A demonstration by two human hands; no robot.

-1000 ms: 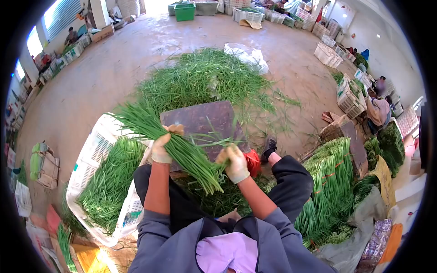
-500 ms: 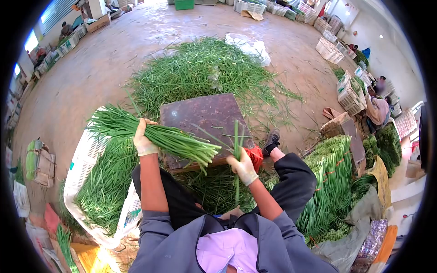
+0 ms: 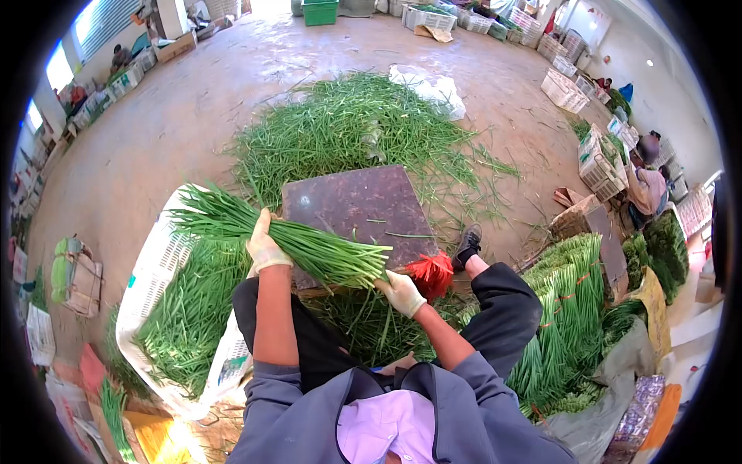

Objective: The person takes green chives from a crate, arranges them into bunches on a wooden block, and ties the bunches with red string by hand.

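Note:
My left hand [image 3: 267,243], in a pale glove, is wrapped round a bunch of long green stalks [image 3: 328,251], like chives. The leafy tips fan out to the left and the pale cut ends point right, over the front of a dark board [image 3: 355,201]. At those ends my right hand [image 3: 403,294], gloved too, has its fingertips closed on the lower edge of the bunch. Red ties [image 3: 431,272] hang at the board's front right corner. A few loose stalks lie on the board.
A white crate [image 3: 154,267] of green stalks stands at my left. Beyond the board lies a heap of loose greens [image 3: 348,127] beside a white plastic sheet [image 3: 429,89]. Tied bunches [image 3: 568,309] are stacked at my right. Another person [image 3: 645,182] sits farther right, among crates.
The few loose stalks in my right hand have left it, and that hand has moved down and left to the bunch's cut ends. My left hand still holds the bunch.

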